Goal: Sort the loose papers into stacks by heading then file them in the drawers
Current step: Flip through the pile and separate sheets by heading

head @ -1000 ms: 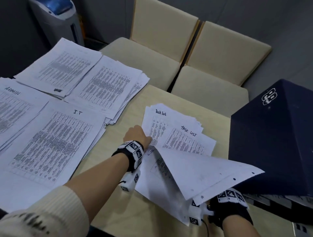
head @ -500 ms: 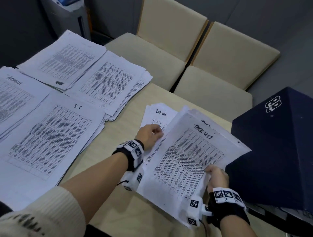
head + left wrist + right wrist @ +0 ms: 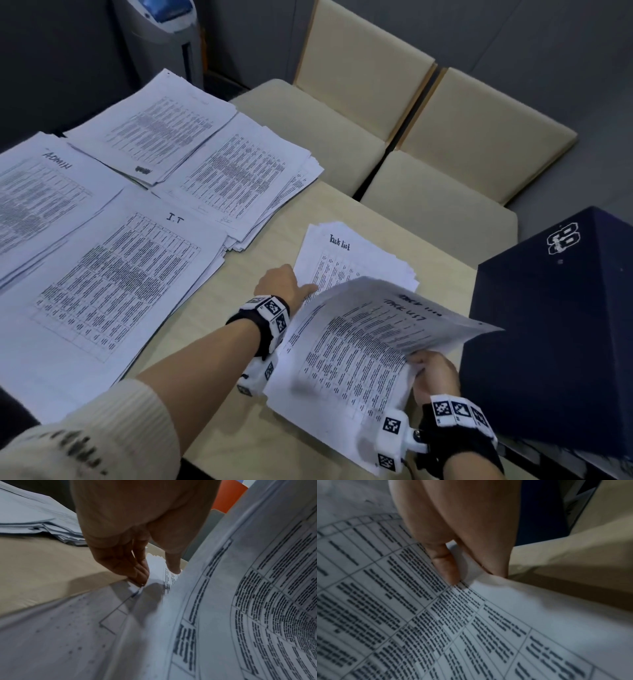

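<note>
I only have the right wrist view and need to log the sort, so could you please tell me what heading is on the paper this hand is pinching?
Observer: The head view shows "TASK LIST" handwritten at the top of the lifted sheets that the right hand pinches.
Operator: Thank you. Where is the left hand?
Observer: The left hand rests its fingers on the left edge of the Task list stack lying on the table.
Operator: Are other stacks laid out?
Observer: Yes, further left lie the I.T stack and the ADMIN stack.
</note>
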Action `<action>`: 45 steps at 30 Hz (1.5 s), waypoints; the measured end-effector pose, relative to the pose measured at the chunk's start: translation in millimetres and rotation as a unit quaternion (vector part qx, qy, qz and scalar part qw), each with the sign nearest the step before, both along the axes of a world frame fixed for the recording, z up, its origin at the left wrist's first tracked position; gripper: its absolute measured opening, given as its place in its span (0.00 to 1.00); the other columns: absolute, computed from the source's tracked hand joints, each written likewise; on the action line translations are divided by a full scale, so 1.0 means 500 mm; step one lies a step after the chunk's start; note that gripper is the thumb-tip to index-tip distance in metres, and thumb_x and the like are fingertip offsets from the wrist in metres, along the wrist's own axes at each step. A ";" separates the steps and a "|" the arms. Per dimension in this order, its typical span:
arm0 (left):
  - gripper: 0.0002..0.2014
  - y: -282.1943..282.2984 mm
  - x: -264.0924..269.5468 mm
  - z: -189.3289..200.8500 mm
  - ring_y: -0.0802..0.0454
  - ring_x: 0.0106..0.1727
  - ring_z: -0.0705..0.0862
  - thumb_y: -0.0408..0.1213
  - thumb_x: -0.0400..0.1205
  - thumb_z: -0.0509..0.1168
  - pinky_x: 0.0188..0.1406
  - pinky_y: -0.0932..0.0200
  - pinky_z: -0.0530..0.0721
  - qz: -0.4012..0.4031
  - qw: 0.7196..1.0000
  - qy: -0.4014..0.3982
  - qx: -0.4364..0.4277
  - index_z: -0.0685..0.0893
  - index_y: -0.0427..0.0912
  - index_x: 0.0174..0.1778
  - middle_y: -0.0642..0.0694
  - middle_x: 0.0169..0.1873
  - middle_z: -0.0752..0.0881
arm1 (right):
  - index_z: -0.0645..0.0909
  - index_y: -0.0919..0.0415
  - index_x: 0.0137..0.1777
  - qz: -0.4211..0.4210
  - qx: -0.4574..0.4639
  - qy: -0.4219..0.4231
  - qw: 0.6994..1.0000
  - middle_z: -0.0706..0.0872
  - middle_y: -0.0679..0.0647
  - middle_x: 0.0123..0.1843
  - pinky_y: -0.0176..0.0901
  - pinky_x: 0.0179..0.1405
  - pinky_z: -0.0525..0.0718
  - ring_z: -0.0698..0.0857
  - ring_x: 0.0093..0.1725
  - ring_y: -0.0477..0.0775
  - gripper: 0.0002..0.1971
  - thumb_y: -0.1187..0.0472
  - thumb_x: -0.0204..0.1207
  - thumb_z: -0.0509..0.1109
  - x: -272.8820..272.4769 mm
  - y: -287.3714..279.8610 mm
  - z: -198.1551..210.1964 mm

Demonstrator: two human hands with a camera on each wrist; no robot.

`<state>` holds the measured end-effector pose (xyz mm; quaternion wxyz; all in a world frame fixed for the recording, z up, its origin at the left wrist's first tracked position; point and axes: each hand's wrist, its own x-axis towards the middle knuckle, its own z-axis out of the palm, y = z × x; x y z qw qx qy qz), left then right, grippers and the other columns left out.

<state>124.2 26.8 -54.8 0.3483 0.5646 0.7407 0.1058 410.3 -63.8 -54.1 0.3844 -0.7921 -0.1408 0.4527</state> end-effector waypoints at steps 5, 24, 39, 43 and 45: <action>0.13 0.012 0.005 0.020 0.44 0.44 0.86 0.47 0.84 0.66 0.40 0.55 0.83 -0.105 0.989 0.106 0.011 0.85 0.39 0.49 0.44 0.42 0.87 | 0.78 0.64 0.32 0.041 0.000 -0.012 0.999 0.80 0.59 0.32 0.45 0.36 0.80 0.79 0.32 0.55 0.13 0.80 0.72 0.64 -0.006 0.005 -0.016; 0.17 0.002 -0.024 0.039 0.46 0.62 0.83 0.23 0.79 0.60 0.64 0.50 0.81 -0.038 0.975 -0.211 -0.064 0.86 0.41 0.60 0.43 0.61 0.86 | 0.85 0.56 0.27 -0.057 0.118 0.178 0.975 0.86 0.48 0.24 0.41 0.40 0.77 0.84 0.36 0.49 0.23 0.78 0.76 0.61 0.009 0.019 0.001; 0.09 -0.001 0.007 0.032 0.42 0.45 0.79 0.34 0.86 0.55 0.41 0.52 0.76 -0.097 0.989 0.102 -0.036 0.72 0.35 0.59 0.38 0.51 0.82 | 0.79 0.59 0.37 -0.088 0.046 0.136 0.986 0.85 0.56 0.31 0.42 0.37 0.75 0.79 0.35 0.53 0.10 0.74 0.75 0.65 0.018 0.019 -0.022; 0.12 0.003 -0.004 0.055 0.45 0.46 0.82 0.41 0.85 0.65 0.42 0.55 0.80 -0.115 0.985 0.122 -0.026 0.77 0.35 0.56 0.43 0.45 0.81 | 0.75 0.64 0.34 -0.087 0.007 0.143 0.986 0.76 0.57 0.28 0.44 0.33 0.72 0.75 0.32 0.54 0.10 0.79 0.67 0.63 0.006 0.031 -0.005; 0.07 0.001 -0.009 0.071 0.45 0.49 0.84 0.32 0.86 0.61 0.44 0.57 0.81 -0.169 0.968 0.183 -0.011 0.79 0.35 0.57 0.41 0.49 0.83 | 0.75 0.65 0.35 -0.078 0.003 0.138 0.987 0.74 0.57 0.31 0.45 0.35 0.72 0.74 0.33 0.55 0.11 0.81 0.67 0.63 0.000 0.037 0.000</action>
